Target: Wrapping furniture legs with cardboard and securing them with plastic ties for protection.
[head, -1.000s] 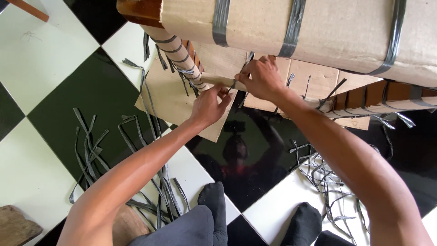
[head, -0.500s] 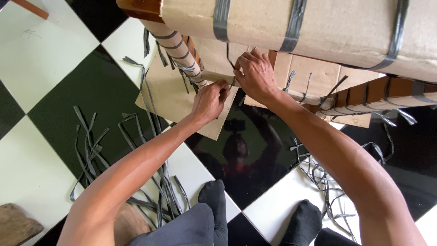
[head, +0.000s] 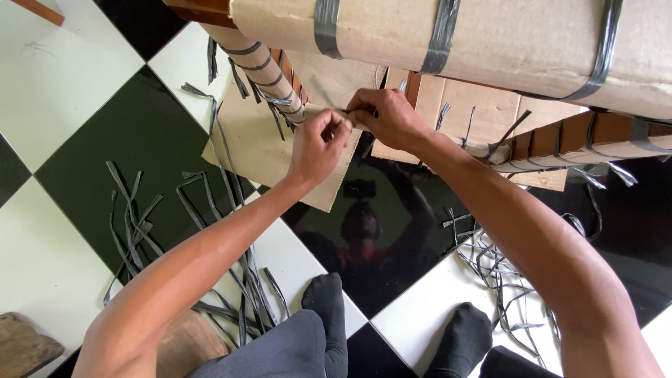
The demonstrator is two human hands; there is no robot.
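A piece of wooden furniture wrapped in brown cardboard fills the top of the view, bound with dark grey plastic straps. One cardboard-wrapped leg slants down at the upper left. My left hand and my right hand meet just right of that leg. Both pinch a thin dark strap stretched between them. A loose flat cardboard sheet lies on the floor under my hands.
The floor is glossy black and white tile. Several cut strap pieces litter the left side, more lie at the right. My feet in black socks are at the bottom. A wooden piece sits bottom left.
Both hands have shifted slightly left and up along the leg, and the right hand has drawn in closer to the left, pinching the strap.
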